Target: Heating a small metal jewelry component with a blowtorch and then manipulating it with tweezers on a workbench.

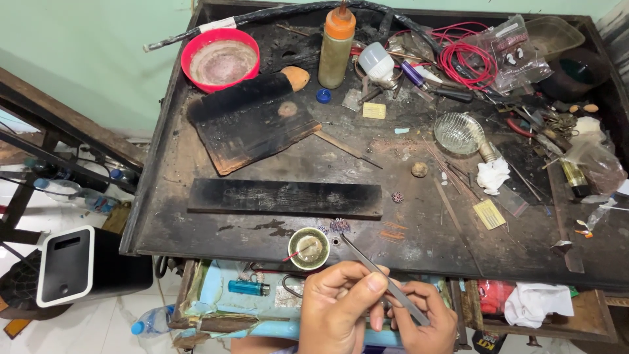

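Tweezers, long and grey, run slantwise from the person's hands up to the front edge of the dark, scorched counter. The right hand has its grip clamped on the rear end of the tweezers, fingers wrapped under them. The left hand is closed too, thumb pressing on the tweezers' middle from above. The tips point at a small purplish beaded piece lying on the counter; whether they touch it I cannot tell.

Just left of that piece sits a small round brass bowl with a thin red-tipped stick resting in it. Behind both lies a long black slab, set crosswise, and farther back a larger charred board at a tilt. A red bowl stands at the back left corner, and near it a tall bottle with an orange cap stands upright. A white bulb lies beside the bottle, with a coil of red wire to its right. A clear glass dish sits right of centre, with a crumpled white tissue near it.

Below the counter's edge an open drawer holds a blue lighter. A white and black box stands on the floor at the left.
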